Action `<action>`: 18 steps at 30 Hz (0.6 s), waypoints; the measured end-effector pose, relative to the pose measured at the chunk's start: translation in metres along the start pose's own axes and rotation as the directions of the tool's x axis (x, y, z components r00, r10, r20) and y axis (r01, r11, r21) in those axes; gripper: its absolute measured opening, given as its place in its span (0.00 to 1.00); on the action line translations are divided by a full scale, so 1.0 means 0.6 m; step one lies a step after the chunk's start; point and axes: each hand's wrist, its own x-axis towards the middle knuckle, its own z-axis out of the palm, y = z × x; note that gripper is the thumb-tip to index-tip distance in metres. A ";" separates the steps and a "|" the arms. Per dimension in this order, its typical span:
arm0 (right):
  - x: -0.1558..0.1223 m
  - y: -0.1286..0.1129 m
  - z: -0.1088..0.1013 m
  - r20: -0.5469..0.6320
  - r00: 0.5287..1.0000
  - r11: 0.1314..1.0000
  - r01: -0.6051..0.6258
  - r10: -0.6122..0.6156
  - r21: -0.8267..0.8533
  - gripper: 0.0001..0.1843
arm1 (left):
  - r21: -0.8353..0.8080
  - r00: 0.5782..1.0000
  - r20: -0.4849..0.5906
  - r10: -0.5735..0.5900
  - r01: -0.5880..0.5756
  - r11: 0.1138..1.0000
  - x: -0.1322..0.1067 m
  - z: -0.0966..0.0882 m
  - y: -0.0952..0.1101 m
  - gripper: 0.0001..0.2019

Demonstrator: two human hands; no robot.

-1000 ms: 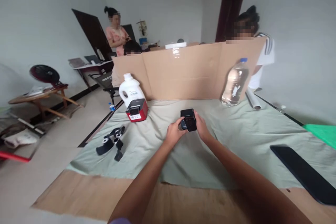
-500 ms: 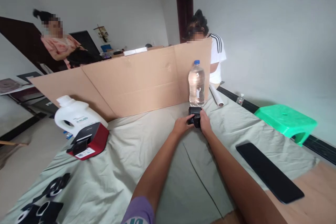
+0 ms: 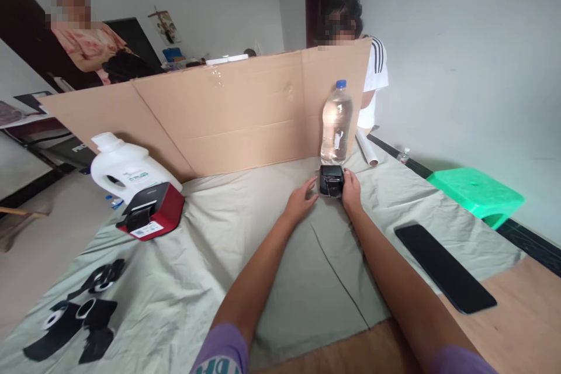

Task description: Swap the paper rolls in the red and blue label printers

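A small black box-shaped device [image 3: 331, 180] sits on the cloth, just in front of a large clear water bottle [image 3: 337, 123] with a blue cap. My right hand [image 3: 351, 189] holds the device's right side, with part of the fingers hidden. To the left, my left hand [image 3: 302, 201] is open, its fingers loosely curved and apart from the device. I cannot make out what kind of device it is.
A cardboard panel [image 3: 245, 123] stands across the back, with two people behind it. Leftward are a white jug [image 3: 127, 163], a red-black box-shaped machine [image 3: 153, 210] and black rolls [image 3: 56, 333]. Rightward lie a dark flat slab [image 3: 445, 269], a paper tube [image 3: 367, 149] and a green stool [image 3: 475, 190].
My left hand has let go of the black device and moved slightly left, its fingers opening. My right hand stays at the device's right side. The view has tilted down.
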 end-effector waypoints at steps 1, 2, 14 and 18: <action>-0.001 -0.001 0.000 -0.013 1.000 1.000 0.017 -0.017 -0.025 0.33 | -0.006 1.000 -0.017 -0.006 0.006 1.000 -0.021 -0.022 -0.004 0.30; -0.003 -0.002 0.000 -0.016 0.999 0.997 0.045 -0.046 -0.059 0.32 | 0.000 0.999 -0.039 -0.011 0.011 1.000 -0.044 -0.048 -0.010 0.29; -0.132 -0.112 0.085 0.386 0.749 0.713 0.649 -0.538 -0.265 0.20 | 0.047 0.157 -0.988 -0.013 0.372 0.927 -0.315 -0.437 -0.180 0.23; -0.253 -0.157 0.251 0.634 0.608 0.814 0.578 -0.479 0.061 0.19 | -0.050 0.068 -0.994 -0.087 0.429 0.902 -0.327 -0.461 -0.218 0.24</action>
